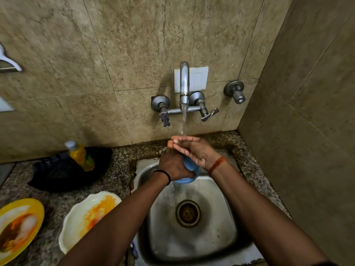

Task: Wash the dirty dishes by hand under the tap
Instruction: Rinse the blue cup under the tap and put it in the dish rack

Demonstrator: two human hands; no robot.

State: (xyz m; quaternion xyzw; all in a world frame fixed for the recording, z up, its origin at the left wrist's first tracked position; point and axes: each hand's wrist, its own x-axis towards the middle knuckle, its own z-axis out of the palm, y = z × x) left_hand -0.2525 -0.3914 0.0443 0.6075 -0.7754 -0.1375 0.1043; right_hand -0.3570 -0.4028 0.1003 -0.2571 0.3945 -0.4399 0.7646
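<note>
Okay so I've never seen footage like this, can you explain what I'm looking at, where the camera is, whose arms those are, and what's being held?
This is a single picture from a wide-angle camera worn on a person's head, looking down, so the two arms reaching in from the bottom are that person's own. There is no robot. The left hand and right hand together hold a small blue dish under water running from the tap, above a steel sink. On the stone counter to the left wait a dirty white plate and a dirty yellow plate. Behind them a yellow bottle stands in front of a black pan.
</note>
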